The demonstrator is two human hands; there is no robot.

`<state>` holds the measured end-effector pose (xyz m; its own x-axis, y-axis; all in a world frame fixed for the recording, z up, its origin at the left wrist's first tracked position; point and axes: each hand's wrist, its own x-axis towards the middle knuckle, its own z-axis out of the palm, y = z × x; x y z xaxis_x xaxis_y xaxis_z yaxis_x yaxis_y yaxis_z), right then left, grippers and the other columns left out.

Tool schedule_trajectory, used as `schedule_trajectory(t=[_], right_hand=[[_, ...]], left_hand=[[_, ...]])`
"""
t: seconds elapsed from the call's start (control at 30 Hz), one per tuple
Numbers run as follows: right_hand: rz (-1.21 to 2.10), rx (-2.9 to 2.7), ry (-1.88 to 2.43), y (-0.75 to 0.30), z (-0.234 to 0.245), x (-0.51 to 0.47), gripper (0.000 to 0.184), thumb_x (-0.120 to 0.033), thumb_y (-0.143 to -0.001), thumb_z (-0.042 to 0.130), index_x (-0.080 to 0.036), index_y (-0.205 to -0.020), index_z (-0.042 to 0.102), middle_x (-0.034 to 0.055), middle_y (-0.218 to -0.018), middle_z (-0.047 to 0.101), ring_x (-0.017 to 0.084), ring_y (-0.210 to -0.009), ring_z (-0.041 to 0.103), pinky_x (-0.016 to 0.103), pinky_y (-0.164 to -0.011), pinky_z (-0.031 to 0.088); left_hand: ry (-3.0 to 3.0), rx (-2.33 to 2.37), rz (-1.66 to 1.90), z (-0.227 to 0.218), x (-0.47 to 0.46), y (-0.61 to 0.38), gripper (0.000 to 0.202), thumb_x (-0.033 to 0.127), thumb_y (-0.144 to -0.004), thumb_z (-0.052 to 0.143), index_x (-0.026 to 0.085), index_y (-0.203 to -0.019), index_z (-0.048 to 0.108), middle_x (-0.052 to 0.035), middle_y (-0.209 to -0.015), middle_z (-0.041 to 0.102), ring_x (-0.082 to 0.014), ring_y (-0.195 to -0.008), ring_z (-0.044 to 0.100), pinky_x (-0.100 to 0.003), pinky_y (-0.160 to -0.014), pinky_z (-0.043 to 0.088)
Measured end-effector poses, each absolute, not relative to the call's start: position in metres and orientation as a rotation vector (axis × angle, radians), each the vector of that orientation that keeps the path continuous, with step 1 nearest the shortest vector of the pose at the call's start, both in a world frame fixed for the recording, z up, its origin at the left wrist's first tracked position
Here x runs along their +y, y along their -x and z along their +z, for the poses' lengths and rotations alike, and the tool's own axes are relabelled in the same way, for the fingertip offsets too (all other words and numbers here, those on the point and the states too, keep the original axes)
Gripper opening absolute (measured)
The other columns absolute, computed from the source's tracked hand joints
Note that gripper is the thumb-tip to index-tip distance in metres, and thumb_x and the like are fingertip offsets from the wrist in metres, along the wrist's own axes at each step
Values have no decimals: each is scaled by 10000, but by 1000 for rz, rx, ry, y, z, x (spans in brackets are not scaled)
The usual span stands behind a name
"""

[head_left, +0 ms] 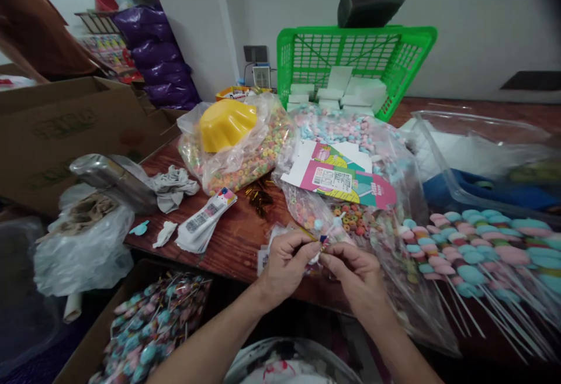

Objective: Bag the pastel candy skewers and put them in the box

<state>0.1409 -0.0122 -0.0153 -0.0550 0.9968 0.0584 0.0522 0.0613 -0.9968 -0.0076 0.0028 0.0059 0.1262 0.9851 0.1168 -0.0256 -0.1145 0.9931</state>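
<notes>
Labels [205, 221]: stacked near the table's [239, 241] front edge; a knock could spill them. Left hand [286, 262], right hand [356, 266]: both pinching one small item [323, 239], blurred, between them; slack fingertips could drop it. Candy sticks [473, 246]: piled; an elbow could scatter them.

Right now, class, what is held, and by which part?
The left grip and right grip pinch a small item together; its held part cannot be told.

Dim, soft light; glossy glare on purple packs [151, 51]; edges stretched, blurred
</notes>
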Motion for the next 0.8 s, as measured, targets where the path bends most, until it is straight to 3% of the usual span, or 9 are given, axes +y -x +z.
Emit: schedule_trajectory(t=[0.1,0.23,0.33,0.4,0.5,0.67,0.8], right_hand=[[1496,-1146,1045,-152,-20,-9,258,-409,-723,707,-171,-674,621,-39,-550,516,81,-488,434,203,-465,360],[1576,-1241,999,-173,-6,-5,255,-397,-664,748,-174,-642,627,-22,-558,565,105,-501,488,231,-487,408],[1150,-1792,956,-189,15,-12,142,-236,-810,602,-196,-684,656,5,-627,612,136,-610,546,273,-594,456],[691,-2162,781,-197,26,-20,228,-141,-863,467,-217,-858,683,34,-716,657,156,-674,574,313,-652,478],[256,-2414,472,-204,38,-33,327,-148,-868,454,-202,-1143,622,80,-823,696,197,-741,618,376,-695,509],[24,-2597,268,-215,49,-33,298,-241,-895,475,-300,-1149,619,29,-909,713,182,-857,642,343,-719,538],[-136,-2264,687,-239,45,-19,388,-105,-831,549,-225,-1197,597,97,-1126,642,215,-1021,596,381,-830,503]], left_hand=[[-1480,997,1133,11,3,3,230,306,-819,607,153,-675,699,-26,-624,574,-119,-615,500,-226,-607,413],[-1303,868,853,19,5,0,284,371,-739,673,137,-579,670,-14,-535,536,-84,-463,468,-188,-429,358],[-1011,786,536,26,6,3,273,384,-641,740,131,-567,669,-10,-466,555,-71,-329,440,-159,-302,277],[-868,724,363,30,5,5,223,332,-586,779,129,-583,686,-26,-478,602,-87,-306,462,-160,-268,288],[-785,633,116,32,-2,1,169,248,-540,808,124,-591,705,-46,-496,640,-116,-301,490,-182,-248,325],[-774,531,-62,16,-9,-11,166,194,-496,817,120,-598,710,-31,-482,645,-134,-301,517,-198,-242,386],[-716,512,42,7,1,-6,185,226,-542,800,99,-640,707,-29,-532,673,-134,-349,577,-186,-288,457]])
